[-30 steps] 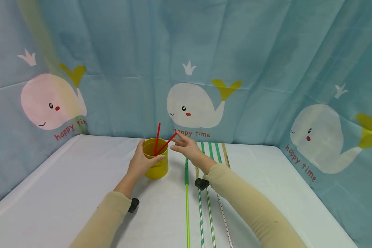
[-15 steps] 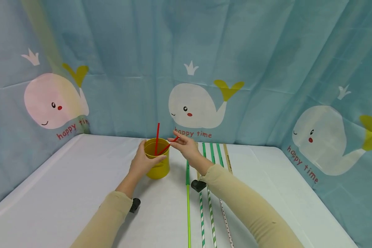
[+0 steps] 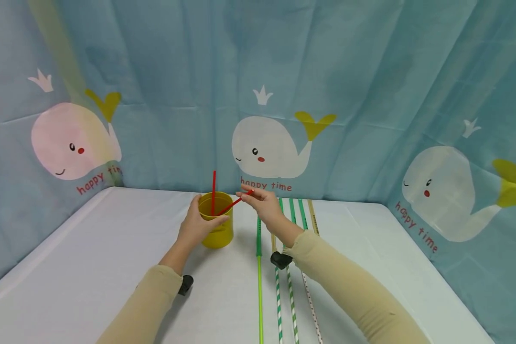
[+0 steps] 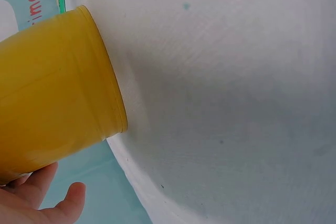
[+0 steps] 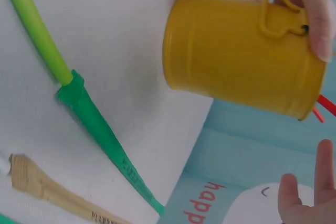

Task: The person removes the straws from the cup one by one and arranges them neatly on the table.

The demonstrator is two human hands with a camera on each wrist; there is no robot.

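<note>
A yellow metal bucket point(image 3: 218, 234) stands upright on the white table, and two red straws show at its mouth. My left hand point(image 3: 197, 223) holds it at the rim, thumb across the near side; in the left wrist view some fingers point(image 4: 68, 203) show beside the bucket. One red straw point(image 3: 213, 188) stands nearly upright. The other red straw point(image 3: 236, 201) slants to the right over the rim, and my right hand point(image 3: 266, 210) pinches its upper end. In the right wrist view a folded wire handle point(image 5: 266, 17) shows on the bucket's side; the pinching fingertips lie outside that view.
Right of the bucket lie long straws in a row: a lime green one point(image 3: 260, 291) with a green sleeve point(image 3: 259, 239), green-and-white striped ones point(image 3: 292, 296) and a dotted one point(image 3: 311, 301). My right forearm crosses over them. A blue whale-print curtain point(image 3: 352, 62) hangs behind.
My right fingers have closed on the slanting straw, and its upper end has moved down and right. The other straw has swung a little left, more upright. My left hand stays on the bucket.
</note>
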